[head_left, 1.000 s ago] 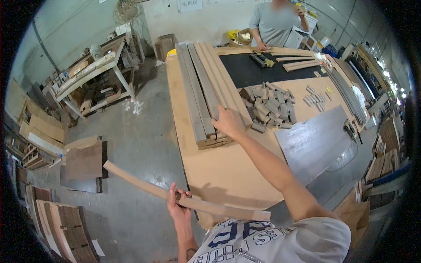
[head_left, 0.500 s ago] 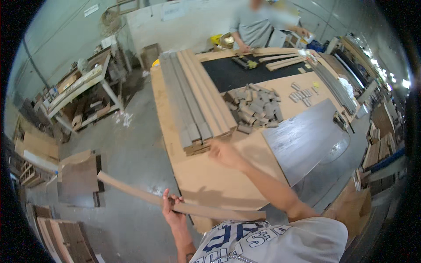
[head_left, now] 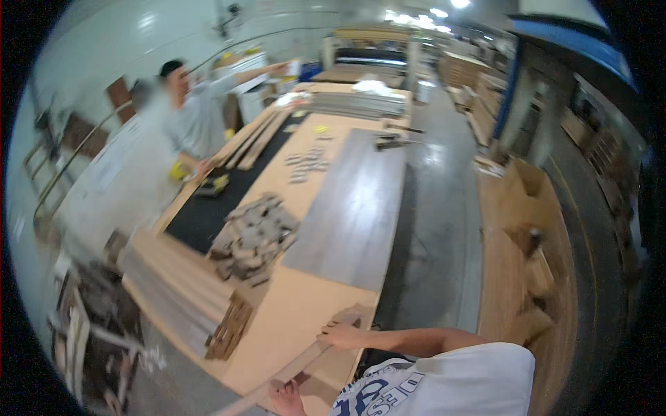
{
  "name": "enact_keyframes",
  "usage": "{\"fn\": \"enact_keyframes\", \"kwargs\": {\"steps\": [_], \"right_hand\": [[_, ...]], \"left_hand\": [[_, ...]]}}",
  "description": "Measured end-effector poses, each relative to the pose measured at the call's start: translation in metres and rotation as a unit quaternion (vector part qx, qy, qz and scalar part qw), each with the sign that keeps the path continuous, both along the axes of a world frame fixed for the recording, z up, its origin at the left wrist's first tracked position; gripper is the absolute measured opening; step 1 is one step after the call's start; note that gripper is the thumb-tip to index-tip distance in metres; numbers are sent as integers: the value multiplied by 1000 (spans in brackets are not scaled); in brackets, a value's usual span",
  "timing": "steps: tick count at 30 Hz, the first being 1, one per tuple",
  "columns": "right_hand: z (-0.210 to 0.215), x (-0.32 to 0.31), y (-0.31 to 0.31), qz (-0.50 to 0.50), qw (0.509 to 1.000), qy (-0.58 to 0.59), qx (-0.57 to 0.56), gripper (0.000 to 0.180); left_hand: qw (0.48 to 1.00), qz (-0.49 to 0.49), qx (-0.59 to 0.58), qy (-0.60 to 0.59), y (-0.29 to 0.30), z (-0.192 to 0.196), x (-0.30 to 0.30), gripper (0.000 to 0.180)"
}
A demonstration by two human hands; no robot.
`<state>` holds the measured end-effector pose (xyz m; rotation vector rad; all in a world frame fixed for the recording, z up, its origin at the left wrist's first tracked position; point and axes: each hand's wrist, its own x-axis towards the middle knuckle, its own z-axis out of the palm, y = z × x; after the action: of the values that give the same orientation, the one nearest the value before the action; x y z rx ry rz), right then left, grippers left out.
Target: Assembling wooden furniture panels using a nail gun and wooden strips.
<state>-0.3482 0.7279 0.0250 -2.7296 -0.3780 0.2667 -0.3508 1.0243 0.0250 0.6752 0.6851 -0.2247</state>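
A long pale wooden plank [head_left: 305, 360] lies slanted across the near corner of the tan worktable [head_left: 298, 312]. My right hand [head_left: 343, 335] grips it near its far end, fingers laid over the top. Low in the picture, my left hand [head_left: 286, 396] holds the same plank from below, further toward its near end. A stack of long planks [head_left: 180, 291] sits on the table's left edge, well left of both hands.
A heap of small wood blocks [head_left: 253, 232], a grey board [head_left: 354, 208] and a black mat [head_left: 208, 208] lie on the table. Another person [head_left: 194, 118] works at its far left side. Cardboard boxes [head_left: 520, 194] and stacked boards [head_left: 506, 277] line the aisle on the right.
My head has swung round, so the table now runs away from me. My right hand left the stack of planks and took hold of the long plank. The plank now rests on the table corner.
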Motion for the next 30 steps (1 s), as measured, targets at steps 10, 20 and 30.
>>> {"fn": "enact_keyframes", "kwargs": {"steps": [10,20,30], "right_hand": [[-5,-36,-29,-87,996,-31,0,48],[-1,-166,-178,-200,974,9,104,42],[-54,-381,-393,-493,845,159,136,45]], "left_hand": [[942,-323,64,63,-14,-24,17,46],[835,-442,282,-169,-228,73,-32,21],[742,-586,210,-249,-505,91,-110,19]]}}
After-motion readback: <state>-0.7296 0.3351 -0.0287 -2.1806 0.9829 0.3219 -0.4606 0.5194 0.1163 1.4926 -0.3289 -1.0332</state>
